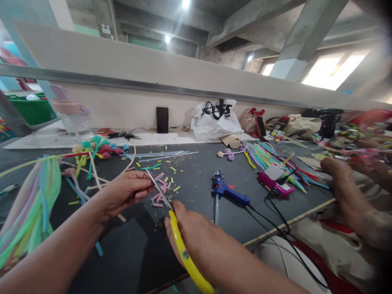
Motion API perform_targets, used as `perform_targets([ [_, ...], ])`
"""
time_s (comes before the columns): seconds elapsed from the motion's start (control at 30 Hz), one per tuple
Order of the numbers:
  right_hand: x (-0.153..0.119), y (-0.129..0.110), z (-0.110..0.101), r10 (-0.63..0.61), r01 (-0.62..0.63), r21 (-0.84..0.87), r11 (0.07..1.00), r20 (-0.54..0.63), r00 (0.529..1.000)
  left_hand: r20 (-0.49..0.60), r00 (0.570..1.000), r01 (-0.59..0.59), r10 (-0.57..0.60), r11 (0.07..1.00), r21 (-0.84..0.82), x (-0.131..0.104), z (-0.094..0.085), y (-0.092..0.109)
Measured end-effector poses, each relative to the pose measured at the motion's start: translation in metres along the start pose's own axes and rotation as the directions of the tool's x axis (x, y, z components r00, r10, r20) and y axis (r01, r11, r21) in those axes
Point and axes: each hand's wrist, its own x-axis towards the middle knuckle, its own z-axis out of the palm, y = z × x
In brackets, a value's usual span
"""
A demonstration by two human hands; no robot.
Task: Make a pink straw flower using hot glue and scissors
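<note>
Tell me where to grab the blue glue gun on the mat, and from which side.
Grip the blue glue gun around its handle, the thick end pointing right toward the cord. Come from above: it lies flat on the dark table, with its nozzle end at upper left. Approach from the near side, probably clear of the black cord.

Black lettering on the white plastic bag is unreadable.
</note>
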Motion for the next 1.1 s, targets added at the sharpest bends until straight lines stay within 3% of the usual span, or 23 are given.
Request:
perform_targets([
  [0.2, 0.001, 0.004, -0.001, -0.104, 0.102, -0.094, 0.990, -0.016, 0.994, 0.009, 1.000, -0.001, 0.001, 0.999, 0.036, 0.001, -0.001, -0.002],
  [0.53, 0.011, 0.009, 0.002, -0.088, 0.079, -0.160, 0.984, -0.046, 0.995, -0.010, 1.000, 0.028, -0.027, 0.999, 0.042, 0.005, -0.006, -0.005],
  [0.63, 0.014, 0.007, -0.002, -0.085, 0.077, -0.128, 0.989, -0.062, 0.994, -0.018, 0.999, 0.043, -0.042, 0.999, 0.030, 0.007, -0.007, -0.006],
  [0.8, 0.016, 0.002, -0.019, -0.150, 0.151, -0.025, 0.988, 0.034, 0.988, -0.038, 0.996, 0.082, -0.081, 0.996, 0.032, 0.005, -0.006, -0.006],
  [1.1, 0.017, -0.011, -0.029, -0.109, 0.106, 0.054, 0.993, 0.060, 0.992, -0.044, 0.994, 0.103, -0.101, 0.994, 0.046, 0.004, -0.003, -0.002],
])
